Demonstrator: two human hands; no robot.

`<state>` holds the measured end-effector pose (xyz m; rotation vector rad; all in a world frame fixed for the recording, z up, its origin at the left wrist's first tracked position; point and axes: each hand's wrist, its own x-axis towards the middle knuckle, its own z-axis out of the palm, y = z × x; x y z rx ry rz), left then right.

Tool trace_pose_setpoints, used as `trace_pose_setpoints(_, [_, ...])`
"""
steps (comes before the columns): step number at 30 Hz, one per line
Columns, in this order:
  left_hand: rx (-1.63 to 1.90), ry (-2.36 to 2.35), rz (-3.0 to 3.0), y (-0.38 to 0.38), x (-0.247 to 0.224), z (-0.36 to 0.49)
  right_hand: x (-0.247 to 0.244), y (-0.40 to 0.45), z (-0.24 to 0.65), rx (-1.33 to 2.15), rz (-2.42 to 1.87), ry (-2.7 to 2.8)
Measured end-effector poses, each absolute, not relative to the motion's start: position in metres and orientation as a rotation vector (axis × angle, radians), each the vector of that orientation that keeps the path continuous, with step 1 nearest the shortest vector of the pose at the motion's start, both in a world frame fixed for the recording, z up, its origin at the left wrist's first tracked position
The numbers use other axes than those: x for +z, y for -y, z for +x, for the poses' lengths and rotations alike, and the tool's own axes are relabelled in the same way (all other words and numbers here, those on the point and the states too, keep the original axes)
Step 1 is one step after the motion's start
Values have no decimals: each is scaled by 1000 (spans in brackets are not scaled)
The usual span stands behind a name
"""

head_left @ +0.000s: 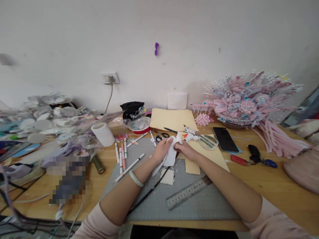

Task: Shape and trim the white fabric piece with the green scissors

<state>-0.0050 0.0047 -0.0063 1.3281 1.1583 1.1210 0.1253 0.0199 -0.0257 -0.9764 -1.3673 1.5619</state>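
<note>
Both hands meet over the grey cutting mat (147,202), gripping a crumpled white tissue (170,157). My left hand (163,149), below a pale bangle, pinches its left side. Fingers of my right hand (185,149) are closed on its upper right part; anything inside the folds is hidden. A black cord (152,189) runs from under the tissue toward the mat's front edge. Beneath the hands lies a torn cream paper scrap (167,176), with a steel ruler (186,193) to its right. Black-handled scissors (161,136) lie just behind my left hand.
Several markers (129,167) lie left of the hands, beside a toilet paper roll (102,134). Pale-handled scissors (208,142), a phone (225,139) and keys (260,160) lie right. A pink beaded headdress (244,103) stands back right. Clutter (57,116) covers the left side.
</note>
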Motion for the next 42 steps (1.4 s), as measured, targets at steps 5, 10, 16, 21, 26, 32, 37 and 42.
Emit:
trace_pose_setpoints(5, [1187, -1213, 1240, -7, -8, -5, -21, -18, 123, 1595, -936, 1353])
trace_pose_setpoints(10, [1154, -1192, 1287, -5, -5, -5, -20, -17, 124, 1536, -962, 1417])
trace_pose_setpoints(16, [1112, -1162, 1257, -5, -6, -4, -26, -19, 125, 1504, -1014, 1410])
trace_pose_setpoints(21, [1122, -1140, 1196, -4, -5, -4, -28, -20, 123, 1526, -1014, 1359])
trace_pose_setpoints(26, [1131, -1166, 1228, -4, -5, -4, -20, -17, 123, 1557, -964, 1363])
trace_pose_setpoints(32, [1089, -1152, 1266, -4, -7, -4, -23, -18, 126, 1526, -989, 1410])
trace_pose_setpoints(37, [1086, -1148, 1245, -2, -5, -2, -29, -21, 126, 1544, -967, 1382])
trace_pose_setpoints(42, [1071, -1125, 1210, -2, -4, -2, -29, -21, 126, 1568, -931, 1350])
